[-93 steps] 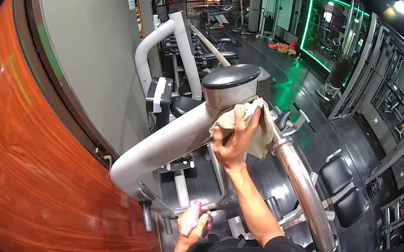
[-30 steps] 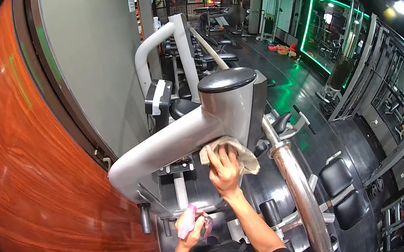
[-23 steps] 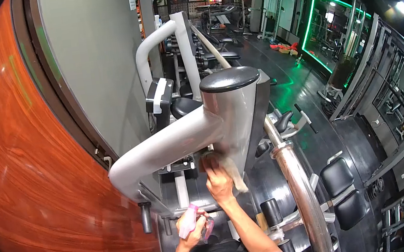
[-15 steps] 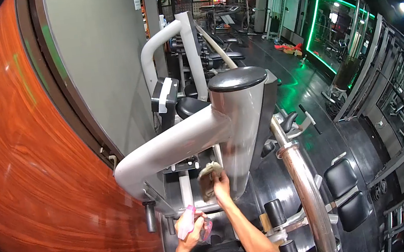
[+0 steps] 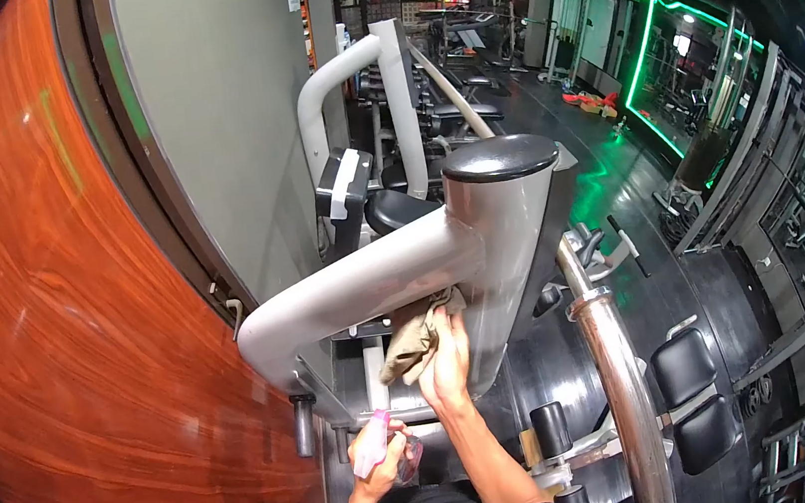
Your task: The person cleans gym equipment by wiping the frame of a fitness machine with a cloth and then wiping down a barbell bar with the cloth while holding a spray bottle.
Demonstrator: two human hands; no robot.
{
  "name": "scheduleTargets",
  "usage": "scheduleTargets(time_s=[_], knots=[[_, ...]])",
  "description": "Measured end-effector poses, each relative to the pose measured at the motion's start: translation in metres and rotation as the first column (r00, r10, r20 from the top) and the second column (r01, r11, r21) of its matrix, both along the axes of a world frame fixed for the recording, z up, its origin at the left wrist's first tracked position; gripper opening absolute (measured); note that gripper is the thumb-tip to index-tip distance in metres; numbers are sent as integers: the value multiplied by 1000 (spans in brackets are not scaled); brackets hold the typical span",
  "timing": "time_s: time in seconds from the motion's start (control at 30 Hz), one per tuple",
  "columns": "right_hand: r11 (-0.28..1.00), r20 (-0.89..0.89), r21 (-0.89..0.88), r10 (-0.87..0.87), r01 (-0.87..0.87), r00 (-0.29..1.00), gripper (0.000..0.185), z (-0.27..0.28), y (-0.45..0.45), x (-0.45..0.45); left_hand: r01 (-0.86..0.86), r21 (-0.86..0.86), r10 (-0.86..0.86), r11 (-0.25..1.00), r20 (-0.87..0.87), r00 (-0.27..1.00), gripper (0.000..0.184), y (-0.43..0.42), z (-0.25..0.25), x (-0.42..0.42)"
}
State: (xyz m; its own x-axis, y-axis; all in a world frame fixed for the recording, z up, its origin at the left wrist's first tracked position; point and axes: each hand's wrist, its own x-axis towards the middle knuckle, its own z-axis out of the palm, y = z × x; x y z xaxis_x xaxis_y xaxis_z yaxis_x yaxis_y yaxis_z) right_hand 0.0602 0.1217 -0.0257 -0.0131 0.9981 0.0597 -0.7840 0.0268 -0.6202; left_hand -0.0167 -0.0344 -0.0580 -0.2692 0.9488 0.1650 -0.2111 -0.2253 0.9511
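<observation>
In the head view, my right hand grips a tan cloth. The cloth lies against the underside of a grey machine frame, close to where its arm meets the thick post. Lower and to the left, my left hand is closed around a spray bottle with a pink and white trigger head. Its clear body is mostly hidden behind the fingers. A black cap tops the post.
A wood-grain panel and grey wall stand at the left. On the right are a shiny metal bar and black padded seats. Benches and dumbbells stand farther back, with green lights beyond.
My right hand has moved up with the cloth, to the underside of the machine's arm. My left hand stays low with the spray bottle. The view has shifted slightly.
</observation>
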Motion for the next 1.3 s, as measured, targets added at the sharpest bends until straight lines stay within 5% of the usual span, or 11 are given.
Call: scheduleTargets(time_s=[0.2,0.6,0.7,0.77,0.83,0.87,0.9,0.97,1.1,1.23,1.3], knots=[[994,148,27,-110,107,983,20,10,1,15,-16,-48,15,999,-21,1000,14,-1,3,-3],[947,105,64,-320,315,942,29,55,-19,33,18,-28,-20,999,-72,997,17,0,1,-5],[813,73,299,-542,500,837,31,74,-16,52,6,-28,-6,1000,0,1000,15,2,4,0],[694,240,460,-698,553,675,33,76,-11,64,43,-21,-44,999,-19,999,15,5,6,4],[463,397,775,-886,429,240,32,72,2,67,57,-11,-58,998,-38,998,15,7,7,7],[520,474,796,-854,309,217,33,69,7,64,68,-4,-69,998,-42,997,15,8,6,9],[404,423,895,-903,188,-73,41,58,19,60,79,1,-79,997,-47,996,15,9,5,10],[536,537,833,-843,135,33,52,41,15,56,84,-11,-84,996,-45,995,15,9,5,11],[546,553,831,-832,105,-41,53,4,16,55,73,-27,-73,997,-10,997,16,9,4,13],[401,389,916,-899,-19,-201,50,-39,20,69,63,-22,-63,998,4,998,16,7,0,13],[504,493,864,-849,-9,-190,51,-77,18,77,64,-28,-64,998,1,998,16,6,2,14]])
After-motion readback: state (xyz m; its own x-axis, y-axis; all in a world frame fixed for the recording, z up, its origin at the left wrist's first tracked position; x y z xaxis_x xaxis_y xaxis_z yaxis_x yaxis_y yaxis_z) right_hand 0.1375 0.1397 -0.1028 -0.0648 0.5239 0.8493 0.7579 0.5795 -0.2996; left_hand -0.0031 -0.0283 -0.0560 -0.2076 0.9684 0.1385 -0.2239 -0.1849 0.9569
